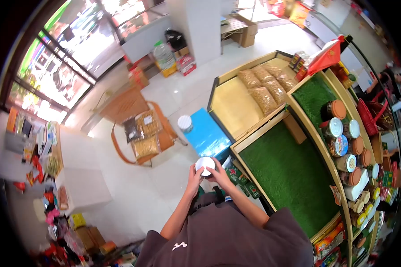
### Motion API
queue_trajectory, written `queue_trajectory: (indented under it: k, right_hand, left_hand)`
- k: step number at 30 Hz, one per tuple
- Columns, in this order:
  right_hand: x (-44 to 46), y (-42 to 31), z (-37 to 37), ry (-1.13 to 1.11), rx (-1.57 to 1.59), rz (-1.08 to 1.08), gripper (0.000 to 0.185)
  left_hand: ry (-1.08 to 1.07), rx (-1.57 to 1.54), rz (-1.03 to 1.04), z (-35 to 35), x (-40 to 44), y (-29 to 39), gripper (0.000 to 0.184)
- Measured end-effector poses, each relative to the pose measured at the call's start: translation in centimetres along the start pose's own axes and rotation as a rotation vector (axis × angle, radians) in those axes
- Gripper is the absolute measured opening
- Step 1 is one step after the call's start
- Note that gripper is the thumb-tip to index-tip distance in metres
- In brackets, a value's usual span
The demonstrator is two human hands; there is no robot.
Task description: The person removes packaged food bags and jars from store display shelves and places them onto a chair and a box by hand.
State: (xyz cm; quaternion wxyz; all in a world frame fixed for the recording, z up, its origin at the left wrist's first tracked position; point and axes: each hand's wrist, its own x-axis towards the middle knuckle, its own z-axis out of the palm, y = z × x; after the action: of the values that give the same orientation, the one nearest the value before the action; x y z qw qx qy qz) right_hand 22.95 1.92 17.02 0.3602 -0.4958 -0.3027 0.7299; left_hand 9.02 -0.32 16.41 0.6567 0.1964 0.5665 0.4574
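A jar with a round white lid (205, 165) is held between both hands in front of my body. My left hand (193, 179) is closed around its left side, and my right hand (219, 174) grips the right side with the thumb near the lid. The jar's body is mostly hidden under the lid and fingers. Just beyond them stands a bright blue box or stool (208, 134), and a second white-lidded jar (185, 123) sits at its far left corner. Green cartons (237, 175) lie to the right of my hands.
Bagged dry goods (142, 133) rest on a brown chair (162, 129). On the right are a green-lined display bin (285, 171), a wooden bin (234, 107) with several bags (263, 99), and shelves of lidded jars (336, 109). A white counter (82, 189) stands left.
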Motion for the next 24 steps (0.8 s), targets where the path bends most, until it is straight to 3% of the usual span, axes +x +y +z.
queue_trajectory:
  k: [7,8,14,18,24]
  right_hand:
    - [7.5,-0.3,1.1,0.119,0.02,0.039,0.08]
    - [9.6,1.7,1.2,0.137,0.142,0.017,0.079]
    - [17.2,2.3,2.9,0.254,0.133,0.096,0.077]
    - [21.9,4.1,3.4,0.358,0.161,0.166,0.076]
    - [25.5,5.8,4.3,0.46,0.133,0.216,0.073]
  left_hand:
    - [-0.105,-0.006,-0.065,-3.3,10.7,-0.4,0.055]
    - [-0.13,-0.019,-0.088,-3.7,11.8,0.0,0.052]
    - [-0.193,0.047,-0.24,-5.7,18.3,3.9,0.05]
    - [-0.267,-0.014,-0.367,-8.4,24.2,1.7,0.053]
    - [-0.232,-0.031,-0.245,-9.6,27.8,1.1,0.046]
